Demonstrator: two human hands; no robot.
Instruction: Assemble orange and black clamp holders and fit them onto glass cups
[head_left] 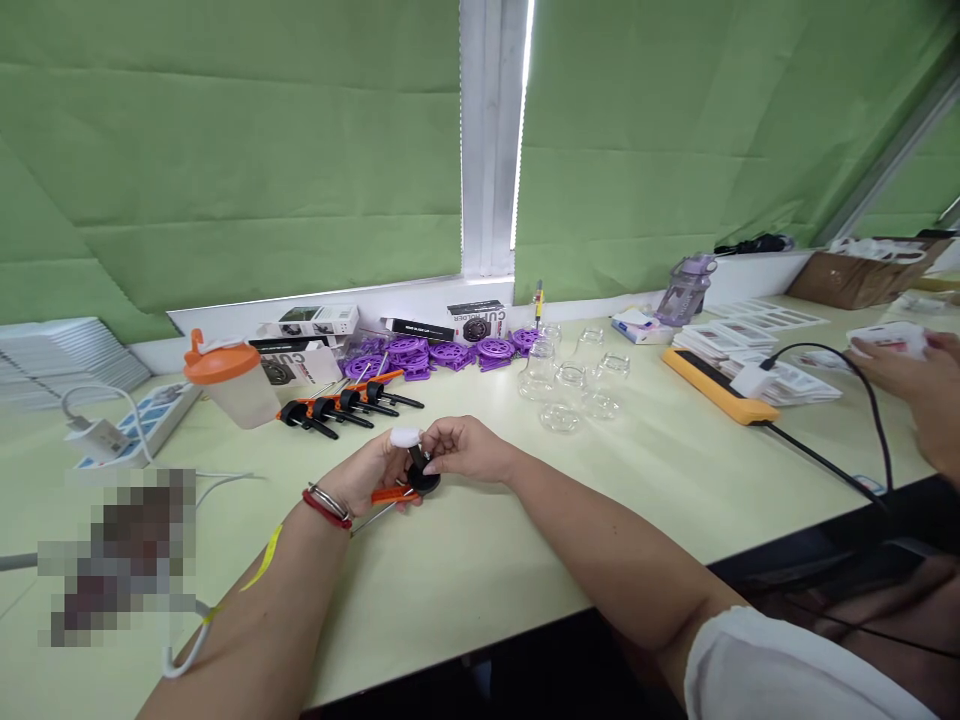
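Note:
My left hand [375, 472] is closed round an orange-handled tool [393, 494] that ends in a black round cap [424, 481], held low over the pale green table [480, 570]. My right hand [463, 449] pinches the black stem just above the cap, fingers pressed together. A small white piece [406, 437] sits at the top between both hands. Red and silver bracelets circle my left wrist.
Behind the hands lie several black-and-orange tools [341, 405], purple round parts [442, 352], clear glass jars [570, 385], an orange-lidded cup [229, 380] and boxes. A yellow power strip [716, 385] with a black cable lies right. Another person's hand [919, 385] works at far right.

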